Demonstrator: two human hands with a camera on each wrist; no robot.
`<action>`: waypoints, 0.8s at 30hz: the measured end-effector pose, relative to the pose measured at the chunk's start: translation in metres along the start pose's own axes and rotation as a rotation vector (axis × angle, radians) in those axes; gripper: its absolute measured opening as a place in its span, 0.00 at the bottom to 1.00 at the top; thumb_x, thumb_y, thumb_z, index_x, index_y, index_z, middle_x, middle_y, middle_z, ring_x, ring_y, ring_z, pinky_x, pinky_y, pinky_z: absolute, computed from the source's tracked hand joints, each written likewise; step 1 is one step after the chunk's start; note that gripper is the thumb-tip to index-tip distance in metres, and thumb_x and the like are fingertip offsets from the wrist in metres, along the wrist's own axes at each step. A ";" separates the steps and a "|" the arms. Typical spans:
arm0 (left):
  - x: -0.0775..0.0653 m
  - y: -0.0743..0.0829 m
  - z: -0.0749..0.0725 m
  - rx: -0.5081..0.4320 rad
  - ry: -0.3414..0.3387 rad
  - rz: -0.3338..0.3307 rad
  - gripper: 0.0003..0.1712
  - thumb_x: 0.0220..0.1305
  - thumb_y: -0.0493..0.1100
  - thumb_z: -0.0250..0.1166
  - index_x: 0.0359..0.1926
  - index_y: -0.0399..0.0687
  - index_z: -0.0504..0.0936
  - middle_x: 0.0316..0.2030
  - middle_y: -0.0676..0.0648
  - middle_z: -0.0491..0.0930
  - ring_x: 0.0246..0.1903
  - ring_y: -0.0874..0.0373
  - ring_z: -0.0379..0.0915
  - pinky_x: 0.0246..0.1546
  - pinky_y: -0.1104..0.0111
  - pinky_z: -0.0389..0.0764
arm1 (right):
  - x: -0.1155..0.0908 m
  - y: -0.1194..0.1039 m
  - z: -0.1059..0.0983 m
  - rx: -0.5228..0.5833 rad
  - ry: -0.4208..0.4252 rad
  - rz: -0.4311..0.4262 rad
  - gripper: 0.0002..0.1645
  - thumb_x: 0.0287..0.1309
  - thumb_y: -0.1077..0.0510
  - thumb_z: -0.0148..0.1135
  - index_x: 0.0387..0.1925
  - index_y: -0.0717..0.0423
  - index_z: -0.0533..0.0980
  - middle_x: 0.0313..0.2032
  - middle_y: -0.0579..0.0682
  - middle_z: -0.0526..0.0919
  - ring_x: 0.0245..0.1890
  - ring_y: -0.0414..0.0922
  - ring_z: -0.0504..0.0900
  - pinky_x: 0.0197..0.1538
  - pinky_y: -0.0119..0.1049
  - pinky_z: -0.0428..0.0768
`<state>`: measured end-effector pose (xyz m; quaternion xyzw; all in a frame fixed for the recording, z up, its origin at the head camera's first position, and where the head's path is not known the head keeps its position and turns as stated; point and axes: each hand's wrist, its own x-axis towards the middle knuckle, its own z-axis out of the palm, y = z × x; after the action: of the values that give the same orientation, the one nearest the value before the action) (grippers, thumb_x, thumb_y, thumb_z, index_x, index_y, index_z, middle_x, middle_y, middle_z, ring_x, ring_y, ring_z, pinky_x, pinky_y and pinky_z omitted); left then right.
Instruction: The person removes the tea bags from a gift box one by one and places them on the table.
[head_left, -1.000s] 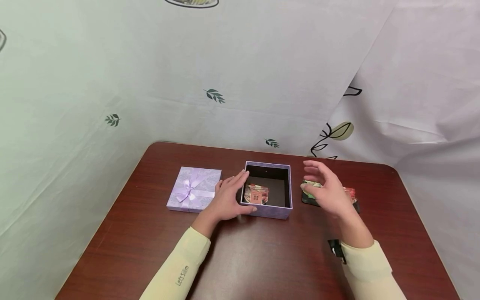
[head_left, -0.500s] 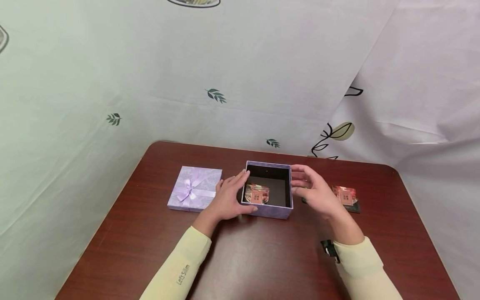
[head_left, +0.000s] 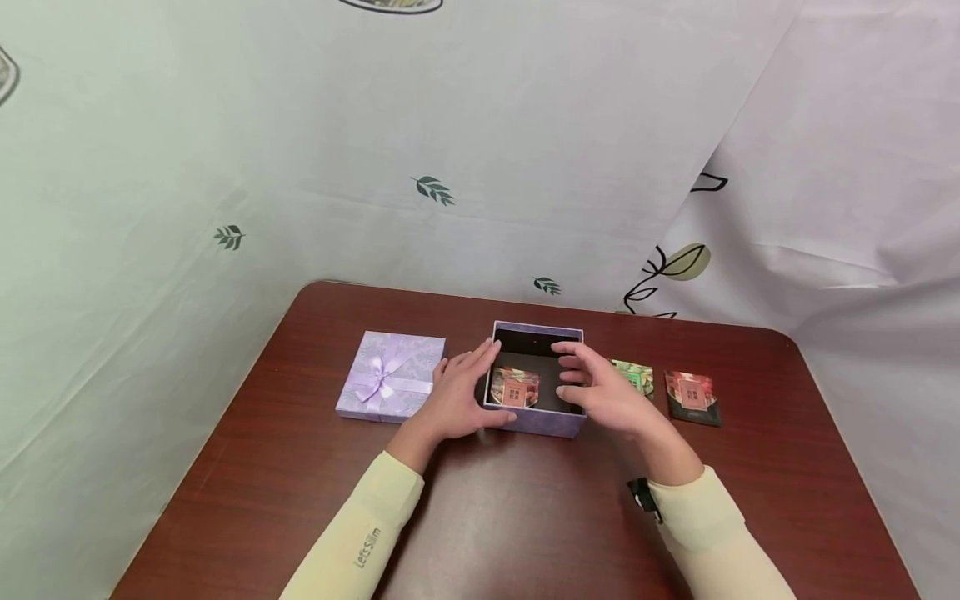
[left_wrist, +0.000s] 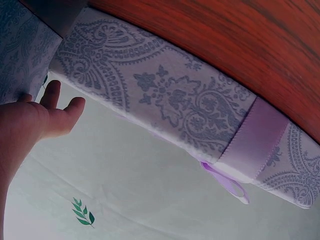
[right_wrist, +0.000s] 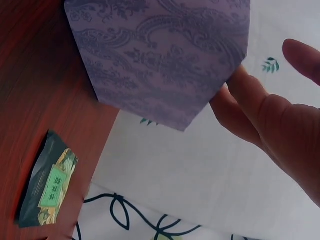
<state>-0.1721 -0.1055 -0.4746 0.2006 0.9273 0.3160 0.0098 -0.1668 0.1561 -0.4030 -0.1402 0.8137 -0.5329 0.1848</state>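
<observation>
My left hand spreads around the near left corner of a purple patterned box, fingers along its left side, thumb at the front wall. In the left wrist view this hand touches the box wall. A sachet with a reddish label lies inside at the near left. Over the box's right side reaches my right hand, fingers apart, with nothing visible between them. In the right wrist view, the box wall hides some fingertips of the right hand.
A green-labelled sachet and a red-labelled one lie on the dark red table right of the box. The purple lid with a ribbon bow lies left. Behind the table hangs a pale cloth.
My right hand has moved left from above the green-labelled sachet to over the box, uncovering both sachets on the table. The left hand has stayed at the box corner.
</observation>
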 end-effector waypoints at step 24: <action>-0.001 0.002 -0.002 -0.003 -0.002 0.007 0.63 0.49 0.66 0.76 0.79 0.54 0.53 0.76 0.48 0.52 0.69 0.41 0.55 0.64 0.36 0.43 | 0.037 -0.001 0.036 -0.392 -0.073 0.087 0.37 0.66 0.67 0.59 0.72 0.67 0.57 0.50 0.63 0.78 0.41 0.51 0.77 0.42 0.46 0.75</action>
<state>-0.1709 -0.1055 -0.4725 0.2041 0.9261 0.3170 0.0097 -0.1835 0.1109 -0.4205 -0.1574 0.8999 -0.3507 0.2061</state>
